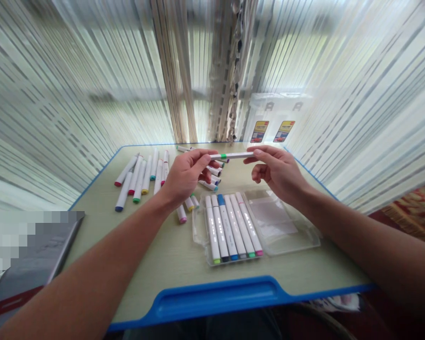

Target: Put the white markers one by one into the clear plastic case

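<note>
Both hands hold one white marker (233, 155) with a green band level above the desk. My left hand (186, 174) pinches its left end with thumb and fingers. My right hand (278, 172) pinches its right end. Below them lies an open clear plastic case (290, 236) with several white markers (232, 226) side by side in its left part; its right part holds no markers. More markers (141, 177) lie in a loose row on the left of the desk, and a few (212, 179) lie behind my left hand.
The pale desk (170, 255) has a blue rim and a blue front tray (216, 297). A dark book (31, 264) lies at the left corner. Sheer striped curtains (92, 94) hang close behind, with a clear box bearing two labels (272, 131) at the back right.
</note>
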A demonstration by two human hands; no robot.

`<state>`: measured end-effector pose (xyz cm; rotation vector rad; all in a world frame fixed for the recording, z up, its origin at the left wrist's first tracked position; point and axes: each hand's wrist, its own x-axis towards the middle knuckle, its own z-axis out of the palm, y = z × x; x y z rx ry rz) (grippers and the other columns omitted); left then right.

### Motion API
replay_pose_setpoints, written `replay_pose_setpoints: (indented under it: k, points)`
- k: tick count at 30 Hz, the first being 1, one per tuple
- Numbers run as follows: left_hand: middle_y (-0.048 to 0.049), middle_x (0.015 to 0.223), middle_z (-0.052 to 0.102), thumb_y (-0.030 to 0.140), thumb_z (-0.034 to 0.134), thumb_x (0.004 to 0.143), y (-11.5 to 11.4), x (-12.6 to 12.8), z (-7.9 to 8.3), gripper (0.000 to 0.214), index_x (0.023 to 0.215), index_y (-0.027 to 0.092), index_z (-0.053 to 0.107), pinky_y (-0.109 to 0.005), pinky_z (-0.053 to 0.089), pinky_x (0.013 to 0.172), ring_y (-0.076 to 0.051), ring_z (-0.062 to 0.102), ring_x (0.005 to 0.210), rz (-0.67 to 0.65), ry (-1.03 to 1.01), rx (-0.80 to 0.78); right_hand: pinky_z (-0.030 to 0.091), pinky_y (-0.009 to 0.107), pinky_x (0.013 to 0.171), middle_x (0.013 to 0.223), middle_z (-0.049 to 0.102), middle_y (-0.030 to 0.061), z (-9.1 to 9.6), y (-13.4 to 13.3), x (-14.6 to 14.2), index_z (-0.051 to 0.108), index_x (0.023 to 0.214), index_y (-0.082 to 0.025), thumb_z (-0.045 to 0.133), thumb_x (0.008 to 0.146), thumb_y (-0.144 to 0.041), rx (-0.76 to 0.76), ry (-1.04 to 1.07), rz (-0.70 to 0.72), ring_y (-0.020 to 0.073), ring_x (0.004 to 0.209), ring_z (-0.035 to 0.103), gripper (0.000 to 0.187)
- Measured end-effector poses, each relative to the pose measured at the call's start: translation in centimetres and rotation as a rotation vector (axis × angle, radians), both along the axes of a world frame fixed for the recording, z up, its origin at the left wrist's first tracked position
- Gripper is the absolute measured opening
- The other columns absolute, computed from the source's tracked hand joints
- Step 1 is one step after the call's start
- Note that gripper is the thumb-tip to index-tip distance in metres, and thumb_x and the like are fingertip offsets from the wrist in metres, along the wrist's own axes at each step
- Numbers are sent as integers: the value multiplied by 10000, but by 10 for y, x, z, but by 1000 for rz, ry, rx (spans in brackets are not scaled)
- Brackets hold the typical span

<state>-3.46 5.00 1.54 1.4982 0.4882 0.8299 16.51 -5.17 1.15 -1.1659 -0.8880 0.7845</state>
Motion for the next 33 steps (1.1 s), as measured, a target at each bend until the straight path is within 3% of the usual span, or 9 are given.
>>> replay_pose_setpoints:
  k: [15,23,33]
  points:
    - [-26,761,694,292,754,838,3,-1,-5,293,1046,86,754,-190,486,556,-69,558,563,67,115,141,425,212,358,762,736,41,1,-1,-5,686,899,-140,808,784,-326,30,-99,31,78,400,577,250]
    - [-81,856,748,313,809,788,0,-1,-3,315,982,74,745,-209,535,566,-115,643,657,32,129,176,469,221,386,740,732,42,-1,-5,-7,738,939,-128,805,801,-387,36,-227,91,87,428,589,301]
    - [-97,933,763,423,767,829,-4,-1,-9,366,1026,114,769,-290,577,674,-187,702,763,-23,211,393,496,217,413,662,716,35,0,-9,-12,782,914,-140,861,715,-487,-19,-413,170,105,453,605,408]
